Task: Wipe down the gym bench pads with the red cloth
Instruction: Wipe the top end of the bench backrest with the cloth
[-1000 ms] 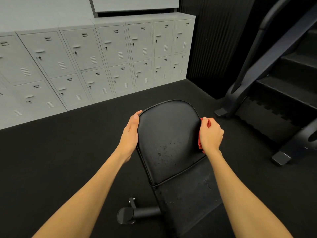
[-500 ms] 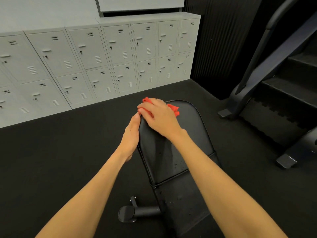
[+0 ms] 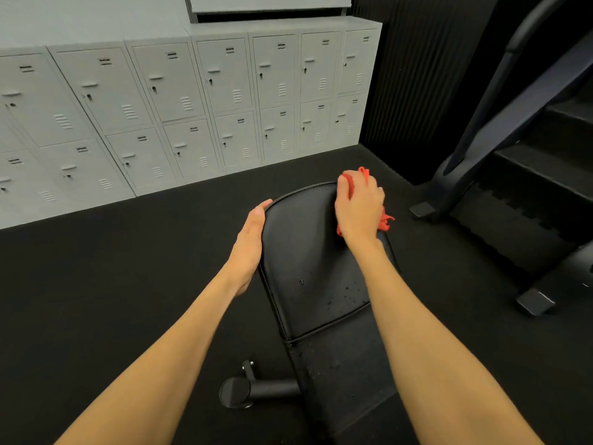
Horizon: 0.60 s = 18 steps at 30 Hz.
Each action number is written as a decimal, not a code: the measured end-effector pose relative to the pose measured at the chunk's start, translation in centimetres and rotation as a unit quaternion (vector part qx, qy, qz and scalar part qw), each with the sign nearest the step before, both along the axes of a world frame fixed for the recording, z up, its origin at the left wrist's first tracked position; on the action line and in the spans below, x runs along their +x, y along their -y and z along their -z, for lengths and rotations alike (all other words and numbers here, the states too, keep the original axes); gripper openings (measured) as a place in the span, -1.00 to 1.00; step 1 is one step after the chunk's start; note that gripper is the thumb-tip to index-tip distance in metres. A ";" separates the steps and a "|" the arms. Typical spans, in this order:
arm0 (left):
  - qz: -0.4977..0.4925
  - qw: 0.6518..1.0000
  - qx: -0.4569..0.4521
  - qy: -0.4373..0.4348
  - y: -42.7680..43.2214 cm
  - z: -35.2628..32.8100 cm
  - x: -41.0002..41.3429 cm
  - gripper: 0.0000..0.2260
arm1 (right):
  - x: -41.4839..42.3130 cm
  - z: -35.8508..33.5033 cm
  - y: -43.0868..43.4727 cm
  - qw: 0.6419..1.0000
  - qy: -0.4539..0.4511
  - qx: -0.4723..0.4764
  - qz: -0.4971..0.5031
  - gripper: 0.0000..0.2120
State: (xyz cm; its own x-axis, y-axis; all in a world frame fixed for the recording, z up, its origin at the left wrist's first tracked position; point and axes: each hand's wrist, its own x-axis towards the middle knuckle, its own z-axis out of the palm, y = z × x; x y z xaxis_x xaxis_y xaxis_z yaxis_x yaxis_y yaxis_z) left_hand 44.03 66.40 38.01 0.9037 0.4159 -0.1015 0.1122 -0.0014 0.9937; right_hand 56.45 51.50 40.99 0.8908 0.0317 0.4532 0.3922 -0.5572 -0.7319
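A black gym bench pad [image 3: 305,252] with a rounded far end lies in the middle, with small droplets near its lower right part. A second, duller pad [image 3: 340,374] continues toward me below a seam. My right hand [image 3: 359,210] presses the red cloth [image 3: 383,220] onto the pad's far right corner, with cloth bunched under the palm and showing past the fingertips. My left hand [image 3: 250,239] rests flat against the pad's left edge, fingers straight.
Grey lockers [image 3: 192,101] line the far wall. A black stair machine [image 3: 529,155] with feet on the floor stands to the right. A bench leg with a round end cap [image 3: 244,391] sticks out at lower left. Black floor surrounds the bench.
My right hand swept the red cloth from the pad's right edge across to the top left corner, then back to the top right corner. My left hand stayed on the left edge.
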 end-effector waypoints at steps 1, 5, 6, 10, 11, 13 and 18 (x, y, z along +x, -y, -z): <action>-0.007 1.000 -0.015 0.003 0.0 0.0 0.0 -0.61 | -0.7 0.1 -0.6 1.000 0.022 -0.007 -0.014 -0.78; -0.018 0.995 -0.092 0.027 0.2 0.1 -0.2 -0.59 | -4.1 0.5 -3.1 0.992 0.097 -0.033 -0.067 -0.76; -0.011 0.993 -0.112 0.033 0.1 0.1 -0.3 -0.57 | -5.1 0.6 -4.0 0.990 0.106 -0.040 -0.088 -0.75; 0.023 0.983 -0.181 0.028 -0.5 -0.4 -0.8 -0.47 | -8.5 0.9 -5.9 0.976 0.111 -0.043 -0.183 -0.75; 0.029 0.981 -0.193 0.023 -0.6 -0.7 -0.9 -0.43 | -9.1 0.9 -6.0 0.972 0.097 -0.041 -0.211 -0.74; 0.040 0.979 -0.198 0.023 -0.6 -1.4 -1.3 -0.35 | -9.5 0.4 -5.6 0.962 0.040 -0.013 -0.270 -0.72; 0.025 0.995 -0.049 0.087 0.6 -4.9 -2.4 -0.49 | -9.2 -2.1 -3.7 0.944 -0.114 0.193 -0.241 -0.69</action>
State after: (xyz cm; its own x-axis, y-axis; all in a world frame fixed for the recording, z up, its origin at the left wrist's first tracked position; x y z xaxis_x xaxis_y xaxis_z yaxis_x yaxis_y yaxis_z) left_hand 41.61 65.75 42.88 0.9306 0.3654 0.0213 -0.0602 0.0953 0.9936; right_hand 47.25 55.22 43.05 0.8909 0.3296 0.3126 0.3403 -0.0282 -0.9399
